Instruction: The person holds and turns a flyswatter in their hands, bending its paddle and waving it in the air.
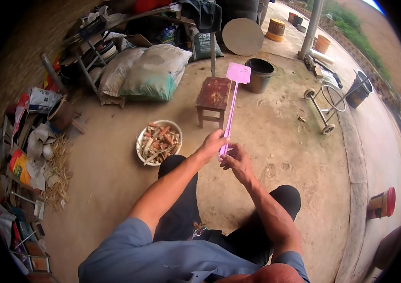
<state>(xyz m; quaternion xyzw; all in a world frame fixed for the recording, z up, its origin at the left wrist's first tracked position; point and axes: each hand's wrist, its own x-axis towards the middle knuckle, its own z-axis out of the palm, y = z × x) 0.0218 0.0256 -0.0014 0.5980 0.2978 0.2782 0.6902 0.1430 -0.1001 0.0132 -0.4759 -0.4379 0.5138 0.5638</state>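
A pink fly swatter points away from me, its square head up at the far end. My left hand is closed round the handle partway up. Below it, my right hand pinches the handle near its bottom end. Behind the swatter's shaft stands a small worn red-brown wooden stool. To the left of my hands, on the ground, sits a white basin full of brownish and orange pieces that I cannot name for sure.
Stuffed sacks lie at the back left, beside piled clutter. A dark bucket stands behind the stool. On the right are a wheeled metal frame, a dark pail and a tipped red-rimmed bucket. A metal post rises at the back.
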